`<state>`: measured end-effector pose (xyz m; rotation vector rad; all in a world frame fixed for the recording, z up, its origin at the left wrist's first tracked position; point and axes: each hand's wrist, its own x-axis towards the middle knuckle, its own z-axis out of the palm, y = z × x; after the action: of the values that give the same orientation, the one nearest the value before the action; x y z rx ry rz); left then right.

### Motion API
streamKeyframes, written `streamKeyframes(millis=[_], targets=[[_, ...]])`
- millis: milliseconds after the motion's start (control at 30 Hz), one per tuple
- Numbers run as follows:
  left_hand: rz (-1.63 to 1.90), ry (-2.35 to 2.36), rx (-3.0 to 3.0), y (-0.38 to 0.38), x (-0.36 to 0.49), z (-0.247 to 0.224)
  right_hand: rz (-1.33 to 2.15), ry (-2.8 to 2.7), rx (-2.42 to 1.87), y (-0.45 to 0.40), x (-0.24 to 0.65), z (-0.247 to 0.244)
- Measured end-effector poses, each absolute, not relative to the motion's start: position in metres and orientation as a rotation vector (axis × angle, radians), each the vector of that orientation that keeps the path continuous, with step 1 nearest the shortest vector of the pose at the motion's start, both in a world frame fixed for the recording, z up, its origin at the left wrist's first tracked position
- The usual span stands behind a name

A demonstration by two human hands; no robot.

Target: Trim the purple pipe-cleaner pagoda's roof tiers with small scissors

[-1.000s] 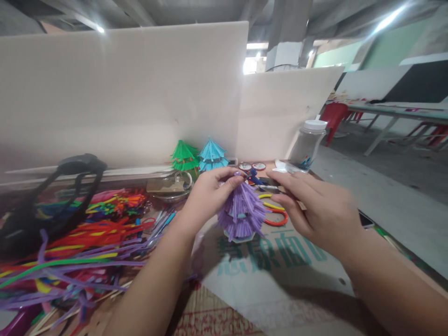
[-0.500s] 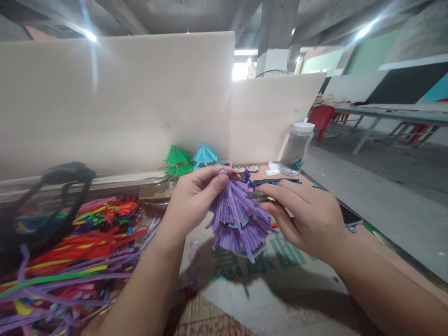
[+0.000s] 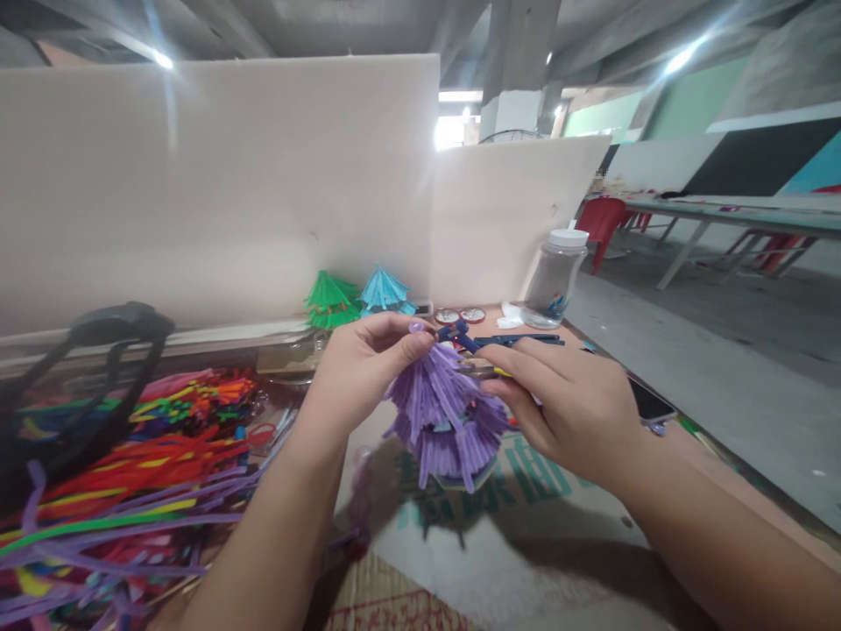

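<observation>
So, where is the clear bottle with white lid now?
In the head view, the clear bottle stands right of centre, before the pale panel, just right of the crumpled white tissue.

There's just the one camera here, worn on the person's head. It looks forward and down over both forearms, with the hands (image 3: 460, 377) near the middle, fairly close. The bench (image 3: 565, 561) fills the lower part, the pale boards (image 3: 216, 184) stand beyond it, and the view carries on past them up to the ceiling (image 3: 368, 26) and, at right, out to a farther table (image 3: 742, 215).
</observation>
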<state>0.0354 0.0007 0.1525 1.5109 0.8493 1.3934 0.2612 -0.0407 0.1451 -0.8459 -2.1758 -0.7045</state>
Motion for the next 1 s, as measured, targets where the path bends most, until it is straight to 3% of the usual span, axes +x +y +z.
streamKeyframes(millis=[1000], targets=[[1.301, 0.773, 1.633, -0.0056, 0.039, 0.1524, -0.697, -2.146, -0.764, -0.0421, 0.256, 0.1444]])
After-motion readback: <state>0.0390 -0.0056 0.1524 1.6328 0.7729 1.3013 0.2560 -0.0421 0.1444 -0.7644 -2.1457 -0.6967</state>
